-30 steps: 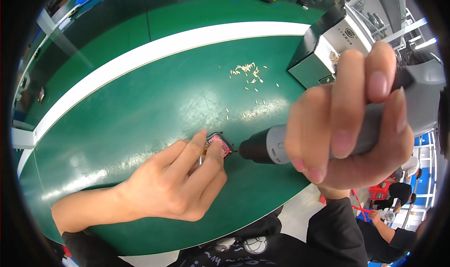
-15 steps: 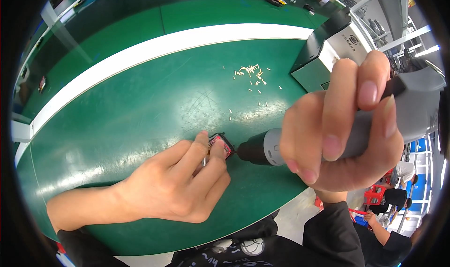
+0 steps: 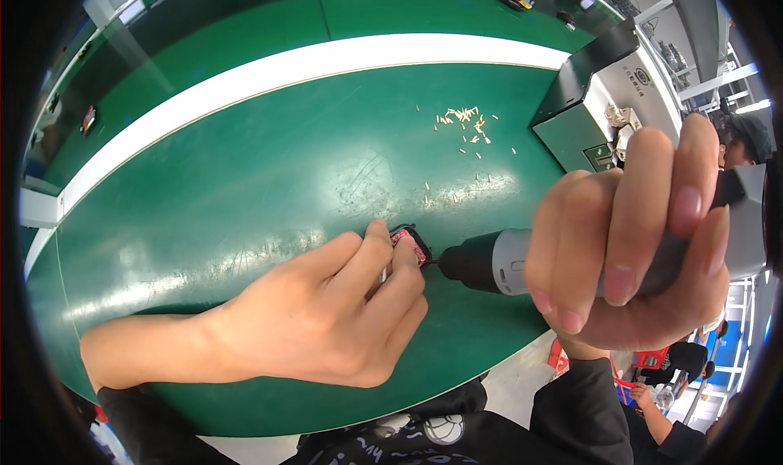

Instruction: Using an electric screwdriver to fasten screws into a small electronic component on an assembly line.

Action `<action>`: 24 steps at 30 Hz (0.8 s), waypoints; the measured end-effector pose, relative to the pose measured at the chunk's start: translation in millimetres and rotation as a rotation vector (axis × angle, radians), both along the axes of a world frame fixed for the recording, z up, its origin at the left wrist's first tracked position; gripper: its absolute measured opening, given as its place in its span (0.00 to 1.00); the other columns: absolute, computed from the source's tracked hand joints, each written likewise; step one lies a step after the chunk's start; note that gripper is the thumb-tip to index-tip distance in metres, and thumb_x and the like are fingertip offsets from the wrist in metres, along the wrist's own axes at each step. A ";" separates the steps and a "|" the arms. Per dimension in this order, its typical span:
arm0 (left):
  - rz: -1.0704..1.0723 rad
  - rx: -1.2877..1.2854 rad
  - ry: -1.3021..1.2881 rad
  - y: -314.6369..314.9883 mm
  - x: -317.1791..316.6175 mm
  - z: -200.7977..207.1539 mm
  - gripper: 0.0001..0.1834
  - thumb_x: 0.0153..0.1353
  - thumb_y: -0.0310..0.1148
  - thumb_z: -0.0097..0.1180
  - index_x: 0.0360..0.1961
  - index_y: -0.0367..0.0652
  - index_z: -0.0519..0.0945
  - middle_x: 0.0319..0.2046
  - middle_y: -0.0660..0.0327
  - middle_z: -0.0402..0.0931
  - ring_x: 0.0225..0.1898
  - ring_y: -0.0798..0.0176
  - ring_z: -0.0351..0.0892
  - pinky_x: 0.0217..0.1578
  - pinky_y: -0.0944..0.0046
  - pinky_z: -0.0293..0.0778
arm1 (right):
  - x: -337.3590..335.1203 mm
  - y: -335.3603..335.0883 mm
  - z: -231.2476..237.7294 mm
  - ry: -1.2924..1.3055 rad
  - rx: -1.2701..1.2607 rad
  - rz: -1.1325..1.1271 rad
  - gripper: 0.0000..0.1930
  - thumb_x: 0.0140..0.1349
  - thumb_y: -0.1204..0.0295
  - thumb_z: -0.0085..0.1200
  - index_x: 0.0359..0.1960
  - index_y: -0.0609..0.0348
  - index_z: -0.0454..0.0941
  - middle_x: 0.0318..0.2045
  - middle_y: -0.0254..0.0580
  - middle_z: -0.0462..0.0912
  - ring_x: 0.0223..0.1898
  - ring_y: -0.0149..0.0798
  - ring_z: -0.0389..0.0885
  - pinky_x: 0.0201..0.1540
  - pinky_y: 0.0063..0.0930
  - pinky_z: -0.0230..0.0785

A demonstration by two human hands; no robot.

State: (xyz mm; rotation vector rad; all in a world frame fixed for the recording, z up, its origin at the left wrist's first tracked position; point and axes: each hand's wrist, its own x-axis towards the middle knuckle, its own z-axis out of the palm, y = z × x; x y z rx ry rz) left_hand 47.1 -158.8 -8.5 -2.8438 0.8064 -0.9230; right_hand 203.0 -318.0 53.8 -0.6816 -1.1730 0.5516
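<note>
My left hand (image 3: 334, 310) is closed, its thumb and fingers pinching a small device with a black frame and a pink-red inside (image 3: 421, 241), just above or on the green table. Fingers hide much of the device. My right hand (image 3: 624, 249) wraps round the grey body of an electric screwdriver (image 3: 511, 261) with a black nose, held nearly level and pointing left. Its thin tip meets the right-hand edge of the device, or comes very close; whether it sits in a screw I cannot tell.
Small pale gold screws or pins (image 3: 465, 118) lie scattered on the green table (image 3: 245, 179) beyond the device. A boxy machine (image 3: 571, 110) with a metal mechanism stands at the back right. Behind a white rail (image 3: 326, 57) runs another green surface. People sit at far right.
The whole view has shifted, so table, hands and machine appear farther right. Both hands keep their grips, and the screwdriver's tip stays at the device's edge, with a little more bit showing.
</note>
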 end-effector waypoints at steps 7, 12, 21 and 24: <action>-0.008 0.009 0.001 1.9 -0.9 1.2 0.05 0.52 0.20 0.65 0.23 0.35 0.80 0.33 0.53 0.82 0.34 0.55 0.84 0.23 0.68 0.77 | -4.1 2.9 -2.6 -0.022 0.031 -0.025 0.11 0.79 0.63 0.33 0.44 0.58 0.59 0.28 0.41 0.72 0.13 0.34 0.71 0.11 0.25 0.67; -0.010 0.019 -0.013 0.2 0.9 1.6 0.04 0.51 0.20 0.65 0.24 0.35 0.80 0.33 0.53 0.82 0.34 0.55 0.84 0.23 0.68 0.78 | 2.7 -2.0 3.7 -0.035 0.027 0.024 0.11 0.79 0.63 0.33 0.45 0.59 0.59 0.29 0.41 0.72 0.13 0.34 0.71 0.11 0.26 0.70; -0.020 -0.037 0.126 0.2 -0.7 15.1 0.09 0.46 0.22 0.63 0.31 0.30 0.83 0.39 0.48 0.81 0.39 0.47 0.84 0.29 0.60 0.81 | 30.2 -55.7 72.5 -0.258 0.191 -0.585 0.13 0.68 0.61 0.45 0.35 0.58 0.67 0.25 0.38 0.70 0.15 0.33 0.66 0.22 0.29 0.69; -0.099 -0.036 0.065 2.1 4.1 5.6 0.08 0.44 0.22 0.63 0.28 0.30 0.82 0.35 0.44 0.80 0.36 0.45 0.84 0.25 0.62 0.76 | 65.2 -78.2 97.4 -0.555 0.483 -1.274 0.13 0.60 0.59 0.48 0.26 0.54 0.68 0.19 0.34 0.67 0.18 0.31 0.65 0.27 0.29 0.64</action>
